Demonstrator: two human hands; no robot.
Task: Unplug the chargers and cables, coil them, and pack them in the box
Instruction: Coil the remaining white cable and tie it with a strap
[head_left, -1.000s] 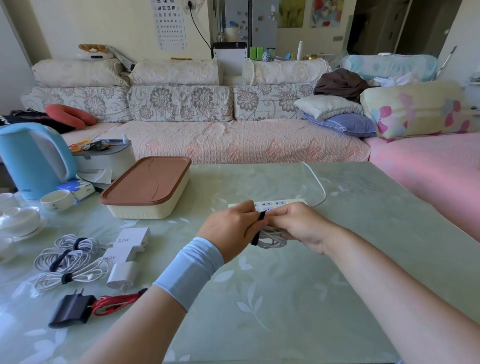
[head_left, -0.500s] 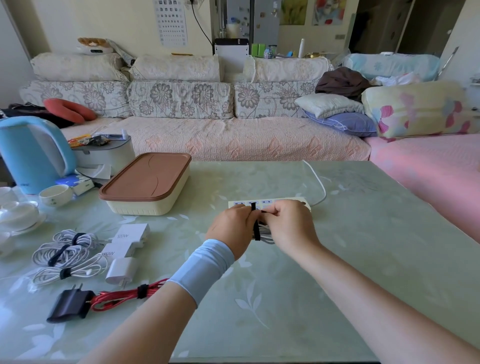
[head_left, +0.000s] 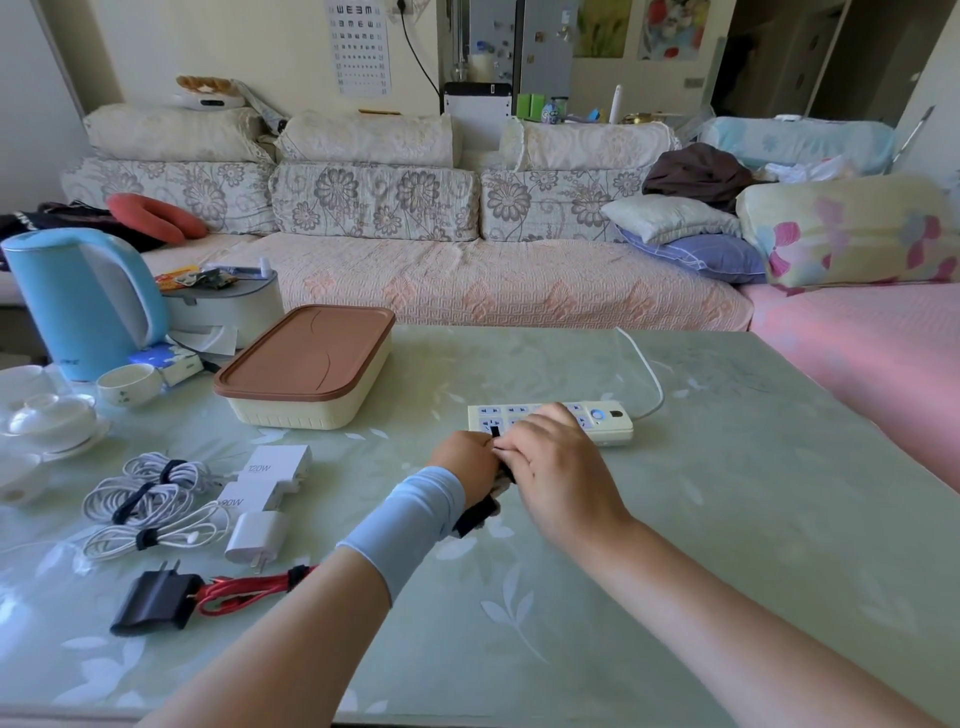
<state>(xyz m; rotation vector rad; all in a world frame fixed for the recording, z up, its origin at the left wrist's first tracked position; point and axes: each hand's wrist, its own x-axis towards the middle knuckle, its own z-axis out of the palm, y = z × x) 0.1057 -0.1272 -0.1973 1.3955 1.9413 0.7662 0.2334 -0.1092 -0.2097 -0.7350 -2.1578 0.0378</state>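
Holding a small coiled cable (head_left: 500, 491) over the middle of the glass-topped counter (head_left: 727, 519), a person brings both hands together just in front of a white power strip (head_left: 605, 422). The left hand (head_left: 462, 462), its wrist in a pale blue sleeve (head_left: 410, 519), is curled round the bundle, most of which is hidden between the palms. The right hand (head_left: 553, 460) has its fingers bent down and pinches a black strap (head_left: 494, 431), whose tip stands up between the two hands. Another dark end hangs below the left wrist. The power strip lies just beyond the knuckles, toward the far edge, and its white lead (head_left: 647, 369) curves off over that edge.

Toward the left edge lie the other pieces. White cable coils (head_left: 150, 493) are tied with dark bands, and three white chargers (head_left: 270, 478) touch one another just beside them. Nearer the front edge, a black charger (head_left: 156, 603) has a red cable (head_left: 244, 592) bundled against it. The cream box (head_left: 306, 410), its brown lid (head_left: 306, 358) on, sits toward the far-left side, well apart from the hands. A blue kettle (head_left: 83, 306) and white teacups (head_left: 127, 382) crowd the far-left corner, and a floral sofa (head_left: 467, 280) runs behind the counter.
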